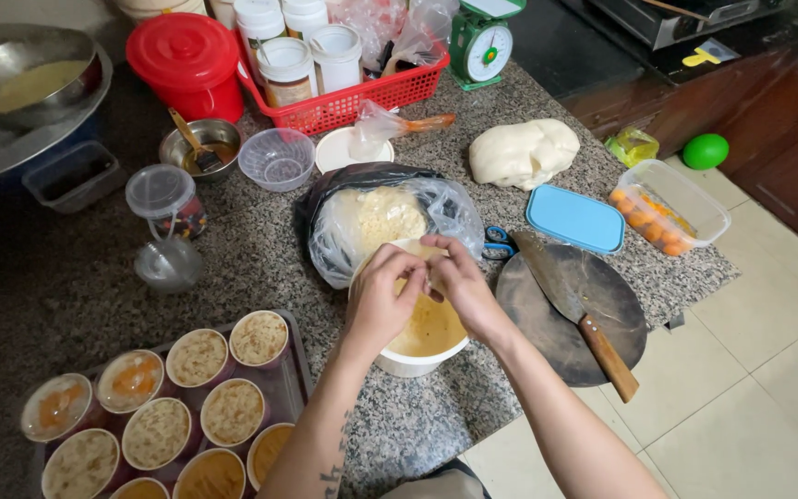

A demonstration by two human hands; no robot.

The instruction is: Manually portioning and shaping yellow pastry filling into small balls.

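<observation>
My left hand (382, 294) and my right hand (459, 282) meet over a white bowl (417, 362) with a yellow lining of dough inside. The fingertips of both hands pinch a small pale piece at the bowl's far rim. Just behind the hands sits an open plastic bag (390, 217) of pale shredded filling. A metal tray (293, 365) at the lower left carries several small cups filled with shredded filling and yellow dough.
A cleaver (570, 305) lies on a dark round board (593, 319) to the right. Further back are a lump of white dough (524, 152), a blue lid (574, 219), a tub of orange balls (671, 205), a red basket (353, 102), a green scale (480, 42), small bowls.
</observation>
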